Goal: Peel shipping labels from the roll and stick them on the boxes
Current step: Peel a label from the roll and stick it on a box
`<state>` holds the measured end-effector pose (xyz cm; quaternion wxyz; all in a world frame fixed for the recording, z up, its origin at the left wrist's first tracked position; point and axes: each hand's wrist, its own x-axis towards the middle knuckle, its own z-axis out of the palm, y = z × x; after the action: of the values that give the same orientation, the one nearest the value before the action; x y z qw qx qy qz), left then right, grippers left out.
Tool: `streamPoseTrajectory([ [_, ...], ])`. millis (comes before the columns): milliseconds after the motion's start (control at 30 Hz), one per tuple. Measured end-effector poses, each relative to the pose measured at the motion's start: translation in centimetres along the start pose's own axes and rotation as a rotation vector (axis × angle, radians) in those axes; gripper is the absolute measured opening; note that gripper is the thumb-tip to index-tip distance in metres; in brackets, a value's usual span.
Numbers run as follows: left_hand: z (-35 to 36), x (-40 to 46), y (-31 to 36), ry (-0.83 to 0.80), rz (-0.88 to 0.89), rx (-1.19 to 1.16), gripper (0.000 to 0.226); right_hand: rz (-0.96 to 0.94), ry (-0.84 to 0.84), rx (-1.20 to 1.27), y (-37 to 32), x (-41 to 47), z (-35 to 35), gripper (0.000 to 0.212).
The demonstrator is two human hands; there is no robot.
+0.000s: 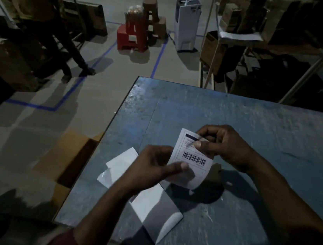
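Worn blue table [258, 122] in the foreground, grey concrete floor [109, 79] beyond it with blue tape lines [159, 57]. Red plastic stools [132, 35] stacked mid-floor touching brown stools [155, 23], white air cooler [185, 25] just to their right. Metal shelving [216, 53] with dark cartons far right; another person [34, 5] stands far left.

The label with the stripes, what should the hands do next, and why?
Probably peel it further: the right hand pinches the label at its top corner, the left hand grips its lower edge, and it looks not yet free of its backing.
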<state>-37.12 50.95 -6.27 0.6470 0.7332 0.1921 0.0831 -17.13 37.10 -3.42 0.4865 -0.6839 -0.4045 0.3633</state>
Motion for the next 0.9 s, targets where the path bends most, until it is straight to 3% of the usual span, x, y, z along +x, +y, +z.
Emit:
streamPoseTrajectory([
  [67, 1.9, 1.0, -1.5, 0.059, -0.07, -0.11, 0.017, 0.088, 0.011, -0.045, 0.8, -0.6, -0.8, 0.006],
  [133, 3.5, 1.7, -2.7, 0.119, -0.117, -0.156, 0.013, 0.177, 0.061, -0.045, 2.0, -1.5, -1.2, 0.016],
  [267, 5.6, 3.1, -4.6, 0.157, -0.194, -0.236, 0.013, 0.304, 0.342, 0.123, 5.5, -3.7, -0.8, 0.07],
  [333, 6.1, 3.6, -5.3, 0.17, -0.215, -0.302, 0.014, 0.375, 0.443, 0.317, 6.7, -4.7, -0.4, 0.066],
  [433, 7.1, 4.2, -5.9, 0.145, -0.225, -0.345, 0.017, 0.413, 0.427, 0.524, 7.3, -6.0, 0.1, 0.048],
  [567, 8.3, 4.9, -6.8, 0.173, -0.213, -0.227, 0.016, 0.393, 0.507, 0.542, 8.5, -6.2, 0.2, 0.05],
  [767, 6.2, 5.3, -8.4, 0.327, -0.134, 0.164, 0.019, 0.418, 0.579, 0.467, 10.2, -5.3, -1.6, 0.061],
  [900, 4.0, 4.8, -9.6, 0.375, -0.115, 0.296, 0.048, 0.44, 0.569, 0.474, 11.2, -4.7, -1.9, 0.065],
])
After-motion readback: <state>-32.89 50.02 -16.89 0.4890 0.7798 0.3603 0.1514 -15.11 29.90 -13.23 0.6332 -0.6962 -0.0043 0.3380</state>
